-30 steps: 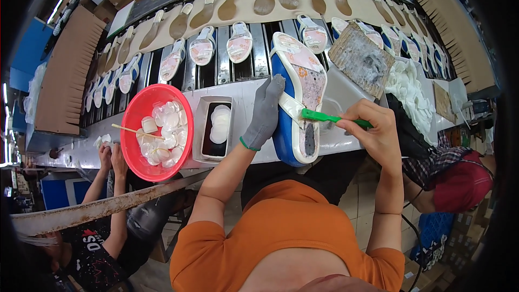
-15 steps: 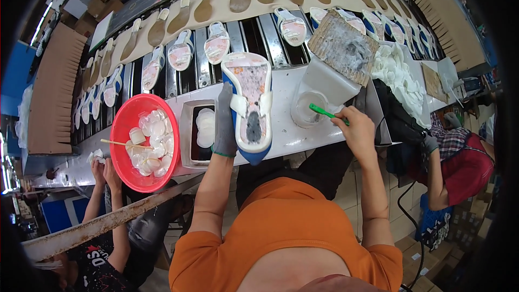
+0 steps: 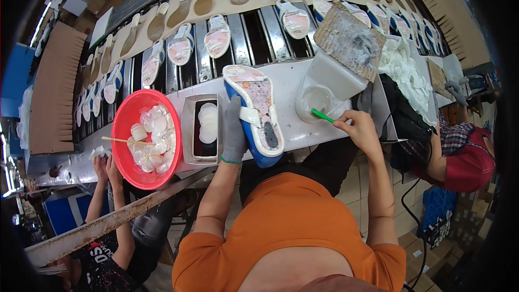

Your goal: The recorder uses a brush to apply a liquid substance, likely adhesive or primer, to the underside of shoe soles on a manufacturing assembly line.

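My left hand (image 3: 234, 132), in a grey glove, is closed round the side of a sandal (image 3: 265, 103) on a blue last. The sandal is held bottom up, its white rim and straps showing round a mottled pink and grey underside. In my bare right hand (image 3: 359, 131) a green-handled brush (image 3: 323, 115) is pinched. Its tip reaches into a clear round cup (image 3: 314, 99), which stands at the front of a whitish plastic container (image 3: 338, 75). What the cup holds is hard to make out.
Left of me are a red basin (image 3: 122, 166) of pale round pads with a stick across it, and a grey tray (image 3: 189, 111). Sandals line the roller conveyor (image 3: 246, 43), with tan soles behind. A stained board (image 3: 348, 40) covers the container. Co-workers sit on both sides.
The sandal has turned, its heel end swinging to the right, and sits slightly lower. My right hand has shifted a little right and down, the brush tip still at the cup.
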Tool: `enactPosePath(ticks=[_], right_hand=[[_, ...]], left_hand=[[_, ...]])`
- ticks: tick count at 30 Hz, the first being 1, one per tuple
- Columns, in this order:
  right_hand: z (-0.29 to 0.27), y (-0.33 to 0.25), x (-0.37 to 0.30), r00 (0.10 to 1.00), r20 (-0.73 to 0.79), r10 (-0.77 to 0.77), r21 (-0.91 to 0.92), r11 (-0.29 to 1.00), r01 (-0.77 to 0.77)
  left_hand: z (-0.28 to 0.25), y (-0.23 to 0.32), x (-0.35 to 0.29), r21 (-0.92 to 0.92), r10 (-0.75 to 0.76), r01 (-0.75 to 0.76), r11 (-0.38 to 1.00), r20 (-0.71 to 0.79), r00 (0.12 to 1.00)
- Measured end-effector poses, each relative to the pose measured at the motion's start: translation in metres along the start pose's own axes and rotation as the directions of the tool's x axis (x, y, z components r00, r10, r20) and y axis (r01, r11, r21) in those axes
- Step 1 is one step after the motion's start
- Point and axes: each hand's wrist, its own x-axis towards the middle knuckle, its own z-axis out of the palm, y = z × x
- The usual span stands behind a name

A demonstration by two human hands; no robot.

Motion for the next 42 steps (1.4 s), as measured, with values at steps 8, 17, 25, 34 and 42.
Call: enactPosePath(ticks=[8, 17, 25, 34, 42], right_hand=[[-0.026, -0.038, -0.007, 0.949, 0.297, -0.103, 0.593, 0.799, -0.099], [-0.027, -0.088, -0.007, 0.926, 0.247, -0.285, 0.375, 0.91, 0.18], [-0.023, -0.096, 0.001, 0.939, 0.067, -0.337, 0.357, 0.887, 0.293], [-0.038, -0.091, 0.003, 0.88, 0.216, -0.423, 0.398, 0.861, 0.317], [-0.043, -0.098, 0.01, 0.799, 0.272, -0.536, 0.423, 0.813, 0.401]], left_hand=[[-0.003, -0.018, 0.003, 0.021, -0.038, 0.037, 0.999, 0.032, 0.999], [0.015, -0.007, -0.007, 0.198, 0.046, -0.064, 0.978, 0.092, 0.995], [0.027, -0.001, -0.009, 0.165, 0.048, -0.061, 0.984, 0.085, 0.995], [0.028, 0.004, -0.004, 0.194, -0.026, -0.01, 0.981, 0.182, 0.983], [0.033, 0.01, -0.001, 0.197, -0.043, 0.002, 0.98, 0.205, 0.978]])
